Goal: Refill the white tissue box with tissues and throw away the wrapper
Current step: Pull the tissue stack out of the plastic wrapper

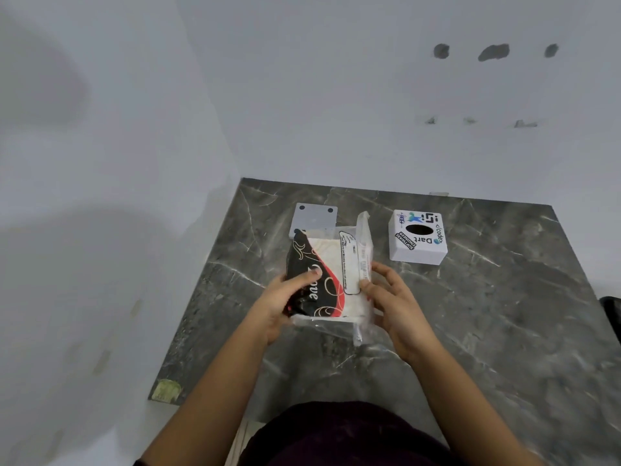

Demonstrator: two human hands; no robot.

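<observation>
A pack of white tissues in a clear plastic wrapper (327, 264) with a black and red print is held above the dark marble table (487, 314). My left hand (285, 297) grips the pack's left printed side, thumb on top. My right hand (393, 297) pinches the loose clear wrapper along the right edge. The white tissue box (418, 238), cube-shaped with stickers and a dark oval opening on top, stands to the right beyond the pack. A flat white square panel (314, 216) with dark corner dots lies behind the pack, partly hidden by it.
The table sits in a corner between two pale walls (336, 95). A dark object (611, 311) pokes in at the right edge. A yellowish sticker (165, 390) marks the table's near left corner.
</observation>
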